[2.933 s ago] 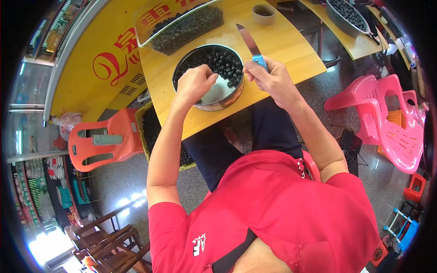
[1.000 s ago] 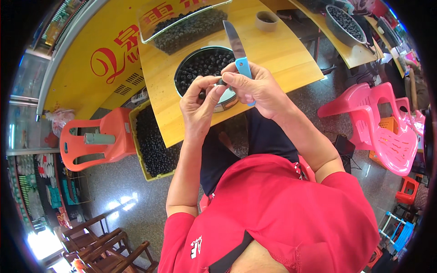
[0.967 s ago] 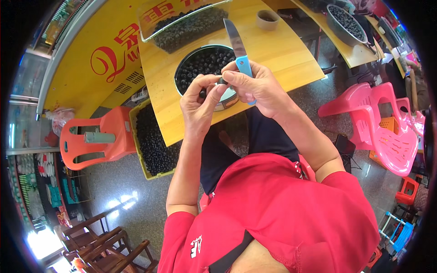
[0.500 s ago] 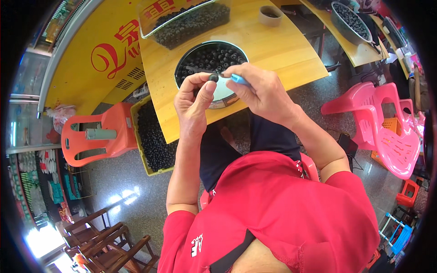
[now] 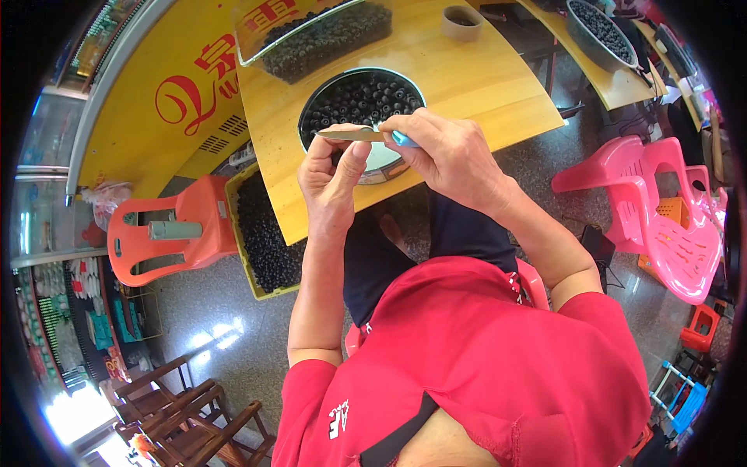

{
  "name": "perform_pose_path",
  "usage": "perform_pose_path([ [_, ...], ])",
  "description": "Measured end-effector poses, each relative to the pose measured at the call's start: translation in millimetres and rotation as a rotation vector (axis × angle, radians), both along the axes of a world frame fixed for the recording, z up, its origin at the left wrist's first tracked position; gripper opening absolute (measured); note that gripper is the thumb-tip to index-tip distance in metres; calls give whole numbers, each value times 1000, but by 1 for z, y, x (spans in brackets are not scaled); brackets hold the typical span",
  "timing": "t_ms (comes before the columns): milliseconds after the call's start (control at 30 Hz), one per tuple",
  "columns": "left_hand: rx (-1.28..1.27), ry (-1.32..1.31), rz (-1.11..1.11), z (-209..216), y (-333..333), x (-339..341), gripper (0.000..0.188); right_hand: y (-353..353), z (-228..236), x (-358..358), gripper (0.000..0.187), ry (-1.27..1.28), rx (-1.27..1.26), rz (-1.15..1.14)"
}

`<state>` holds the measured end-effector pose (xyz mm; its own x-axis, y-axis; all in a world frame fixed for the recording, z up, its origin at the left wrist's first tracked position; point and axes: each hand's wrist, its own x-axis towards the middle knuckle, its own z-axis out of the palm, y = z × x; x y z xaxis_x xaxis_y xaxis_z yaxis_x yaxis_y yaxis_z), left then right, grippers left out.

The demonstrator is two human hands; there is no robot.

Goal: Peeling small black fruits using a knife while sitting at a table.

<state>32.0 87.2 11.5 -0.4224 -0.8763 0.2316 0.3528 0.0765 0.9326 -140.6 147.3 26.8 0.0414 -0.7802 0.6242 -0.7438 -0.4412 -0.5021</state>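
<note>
My left hand (image 5: 333,177) pinches a small dark round fruit (image 5: 366,130) between thumb and fingertips; the knife mostly hides it. My right hand (image 5: 459,156) grips a small knife by its light blue handle (image 5: 403,139). Its blade (image 5: 348,135) points left and lies flat across the fruit and my left fingertips. Just beyond both hands stands a round bowl (image 5: 380,159) with a pale inside, holding many dark round fruits (image 5: 373,97) toward its far side. My hands cover part of its near left side.
The bowl stands on a wooden table (image 5: 482,86), with a clear tub (image 5: 307,33) of dark fruits and a small cup (image 5: 462,25) behind. A yellow crate (image 5: 243,251) and orange chair (image 5: 214,222) are left. A pink chair (image 5: 638,187) and a basin (image 5: 582,39) are right.
The knife has turned so its blade shows broadside and reaches further left across the fruit, covering most of it. My right hand has shifted slightly; my left keeps its pinch.
</note>
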Motion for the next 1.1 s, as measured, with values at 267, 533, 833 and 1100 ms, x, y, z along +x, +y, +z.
perform_pose_path([
  [267, -46, 113, 22, 9, 8, 4, 16, -14, -21, -14, 19, -178, 91, -139],
  [533, -279, -86, 95, 0, 2, 4, 16, -5, 11, 14, 26, -835, 550, 314],
  [833, -361, -106, 78, 2, 2, 6, 17, -6, 14, 15, 25, -1197, 744, 459],
  [1100, 84, 152, -25, -2, 2, 6, 17, -2, 4, 14, 18, -386, 147, 132],
])
